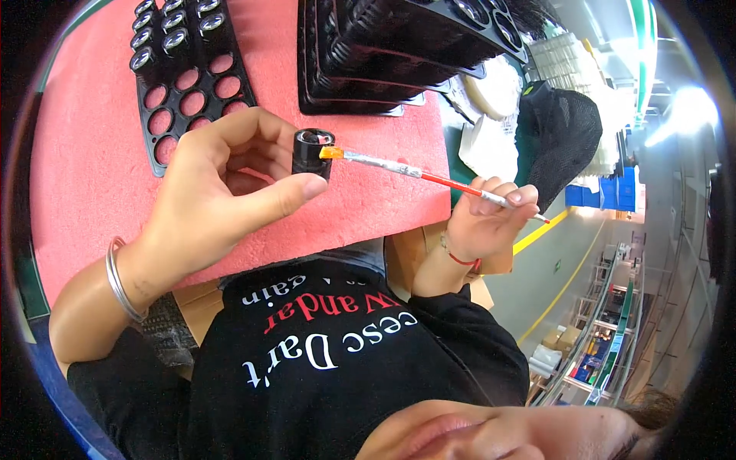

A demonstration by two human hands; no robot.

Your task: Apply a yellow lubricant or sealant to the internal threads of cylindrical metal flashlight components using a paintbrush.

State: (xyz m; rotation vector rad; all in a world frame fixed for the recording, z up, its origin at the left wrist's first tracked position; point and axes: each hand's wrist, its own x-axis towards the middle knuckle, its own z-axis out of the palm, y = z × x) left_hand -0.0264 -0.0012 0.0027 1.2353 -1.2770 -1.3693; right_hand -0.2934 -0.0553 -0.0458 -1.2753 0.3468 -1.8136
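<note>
Pink tabletop point(92, 153), near edge: left hand point(222, 188) pinches black cap point(313, 153); right hand point(491, 218) grips brush point(414, 172), orange tip touching cap's rim. Holed tray point(192, 77) at far left. Risk: a shaky stroke could smear fingers point(295, 192); a loose pinch could drop cap.

Cardboard boxes point(562, 337), tan and box-shaped, stacked on the floor at lower right beside the shelving. Blue crates point(622, 192) at far right, past the pink mat. Small green sign point(557, 266), square, on the floor near the yellow line. White and red lettering point(322, 326) printed across the black shirt, near centre. No screens seen.
</note>
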